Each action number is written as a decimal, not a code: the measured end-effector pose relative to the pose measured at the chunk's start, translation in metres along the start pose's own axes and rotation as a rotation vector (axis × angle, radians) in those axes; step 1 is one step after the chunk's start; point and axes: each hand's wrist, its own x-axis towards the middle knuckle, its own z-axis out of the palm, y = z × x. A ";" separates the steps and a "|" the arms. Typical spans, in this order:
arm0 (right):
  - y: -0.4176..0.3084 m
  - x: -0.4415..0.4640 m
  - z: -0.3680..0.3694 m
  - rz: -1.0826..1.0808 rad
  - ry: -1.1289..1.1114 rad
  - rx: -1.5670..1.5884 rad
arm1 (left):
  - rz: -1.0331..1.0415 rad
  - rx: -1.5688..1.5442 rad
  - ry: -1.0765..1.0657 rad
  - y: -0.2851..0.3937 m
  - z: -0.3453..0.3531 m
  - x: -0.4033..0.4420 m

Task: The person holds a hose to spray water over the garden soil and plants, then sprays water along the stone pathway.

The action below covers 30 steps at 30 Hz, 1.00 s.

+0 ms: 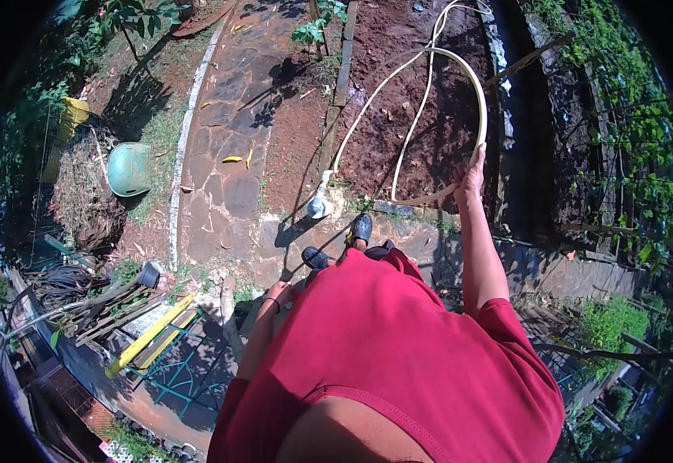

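My right hand (469, 179) is stretched out over the edge of the soil bed, fingers closed around a pale garden hose (481, 92). From this grip the hose rises in a wide arc, and more of it lies in long loops over the dark soil (382, 150). One stretch runs to a white pipe fitting (325, 181) near my feet, beside a rounded grey-white piece (319, 207). My left hand (278, 292) hangs low beside my body, a dark band at its wrist. Its fingers are too small and partly hidden to make out.
A stone path (228, 147) with a pale kerb runs along the left. Beyond it lies a green tub (129, 169). A yellow pole (151, 333) and a green metal frame (178, 370) are at lower left. Leafy plants (629, 100) line the right side.
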 end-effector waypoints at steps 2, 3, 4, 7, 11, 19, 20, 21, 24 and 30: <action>-0.001 0.000 -0.001 -0.008 0.015 -0.002 | -0.001 -0.013 -0.011 -0.003 0.001 0.002; -0.001 0.001 -0.003 -0.013 0.001 0.004 | -0.001 -0.042 -0.023 -0.004 0.001 0.003; -0.001 0.001 -0.004 -0.018 -0.014 0.011 | -0.001 -0.072 -0.035 -0.005 0.002 0.004; -0.002 0.006 -0.010 0.013 -0.011 0.011 | -0.026 -0.023 -0.004 -0.004 0.003 0.006; -0.006 0.007 -0.012 -0.027 0.069 0.013 | 0.026 0.027 -0.012 0.018 -0.004 -0.009; -0.004 0.013 -0.032 0.002 0.129 -0.046 | 0.038 0.074 -0.010 0.032 -0.008 -0.018; -0.002 0.015 -0.036 0.001 0.131 -0.046 | 0.039 0.075 -0.012 0.032 -0.008 -0.017; -0.001 0.015 -0.037 0.000 0.166 -0.071 | 0.036 0.069 0.001 0.029 -0.007 -0.015; -0.001 0.014 -0.042 0.005 0.192 -0.123 | 0.027 0.056 0.025 0.029 -0.006 -0.015; -0.002 0.013 -0.042 0.011 0.231 -0.171 | 0.008 0.080 0.002 0.036 -0.010 -0.017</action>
